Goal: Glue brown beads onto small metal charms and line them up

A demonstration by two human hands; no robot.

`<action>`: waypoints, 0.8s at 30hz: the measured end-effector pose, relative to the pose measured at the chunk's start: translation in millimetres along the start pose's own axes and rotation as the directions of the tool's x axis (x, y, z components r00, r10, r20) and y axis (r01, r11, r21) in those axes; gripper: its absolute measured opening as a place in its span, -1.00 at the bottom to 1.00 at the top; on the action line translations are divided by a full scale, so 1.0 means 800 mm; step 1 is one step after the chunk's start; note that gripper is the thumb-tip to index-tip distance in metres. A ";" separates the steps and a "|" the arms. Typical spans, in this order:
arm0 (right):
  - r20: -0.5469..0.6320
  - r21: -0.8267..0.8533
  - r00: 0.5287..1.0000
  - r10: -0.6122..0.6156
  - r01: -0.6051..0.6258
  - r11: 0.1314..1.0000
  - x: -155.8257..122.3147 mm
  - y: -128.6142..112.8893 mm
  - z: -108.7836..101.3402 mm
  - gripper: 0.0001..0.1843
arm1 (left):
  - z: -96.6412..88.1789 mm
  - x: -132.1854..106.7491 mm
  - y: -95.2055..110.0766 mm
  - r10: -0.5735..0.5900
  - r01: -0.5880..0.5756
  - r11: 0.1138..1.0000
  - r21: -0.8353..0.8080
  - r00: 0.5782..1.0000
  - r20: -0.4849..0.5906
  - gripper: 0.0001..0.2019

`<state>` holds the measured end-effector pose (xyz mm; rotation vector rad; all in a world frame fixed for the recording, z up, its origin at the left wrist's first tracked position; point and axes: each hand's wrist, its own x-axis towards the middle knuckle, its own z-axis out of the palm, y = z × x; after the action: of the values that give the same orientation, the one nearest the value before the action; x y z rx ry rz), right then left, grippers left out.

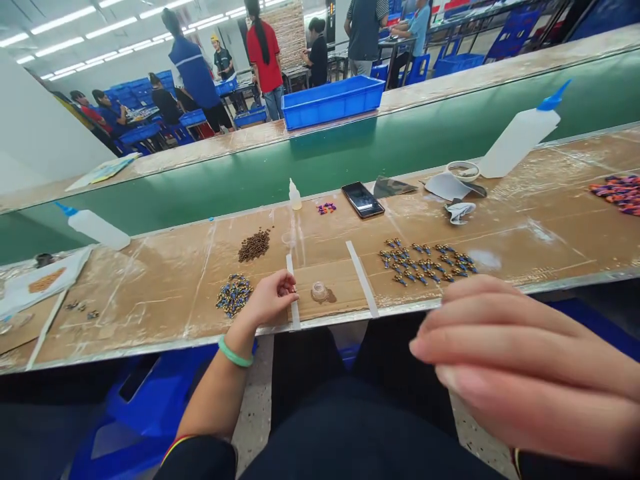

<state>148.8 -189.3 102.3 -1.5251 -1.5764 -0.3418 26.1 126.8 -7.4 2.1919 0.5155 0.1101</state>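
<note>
My left hand (273,297), with a green bangle (235,353) on its wrist, rests over the table beside a white tape strip. Its fingers are curled in towards the thumb, and whatever they may hold is hidden. Just left of it lies a pile of small blue-and-gold pieces (234,295). A small clear round dish (319,291) sits to its right. Close to the camera, my right hand (520,360) is raised with fingers bent and pressed together; its grip is hidden. Beyond it, similar blue-and-gold pieces (425,261) lie spread out.
Brown beads (255,245), a small dropper bottle (295,195), purple-orange pieces (327,208) and a phone (363,200) lie farther back. Large white bottles stand left (97,228) and right (523,137). A green conveyor belt (210,190) runs behind, with a blue crate (333,103) beyond. Several people work farther away.
</note>
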 end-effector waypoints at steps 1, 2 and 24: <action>0.001 -0.013 0.997 -0.077 0.077 0.997 0.003 0.006 0.004 -0.84 | 0.001 0.004 -0.001 -0.004 0.004 1.000 0.004 1.000 0.015 -0.83; -0.011 -0.020 0.990 -0.144 0.144 0.989 0.006 0.012 0.008 -0.77 | 0.001 0.009 -0.002 -0.006 0.006 1.000 0.011 1.000 0.029 -0.85; -0.238 0.041 0.969 0.061 -0.053 0.998 -0.017 0.057 0.043 -0.63 | -0.091 0.085 -0.064 -0.186 0.316 0.834 0.453 0.933 -0.308 -0.73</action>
<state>174.5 -164.2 55.8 -1.4416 -1.3411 -0.4461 52.8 235.6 -8.4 2.5987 1.0778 0.1240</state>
